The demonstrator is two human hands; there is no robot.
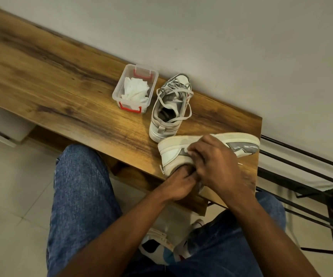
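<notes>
1. Knees in blue denim jeans [81, 196] frame the shot as you sit at the near edge of the brown wood-grain bench [61, 86].
2. Your left hand [178, 185] steadies the white and grey leather sneaker [171, 154], fingers curled out of sight into its collar. The shoe lies on its side at the bench's near right corner, sole turned to the wall, so its flank faces you.
3. Your right hand [215, 162] bends its fingertips down on a small white wipe [187, 150], pinning it to that flank, apparently to scrub the grey panel.
4. Just behind stands the matching upright sneaker with loose grey laces [169, 108], close enough to catch a wide stroke.
5. Beside it, a clear plastic box with red clasps [119, 84] holds spare white tissues [135, 89], within reach below the pale wall [241, 47].
6. Off the bench's right end runs a black metal rack [301, 170].
</notes>
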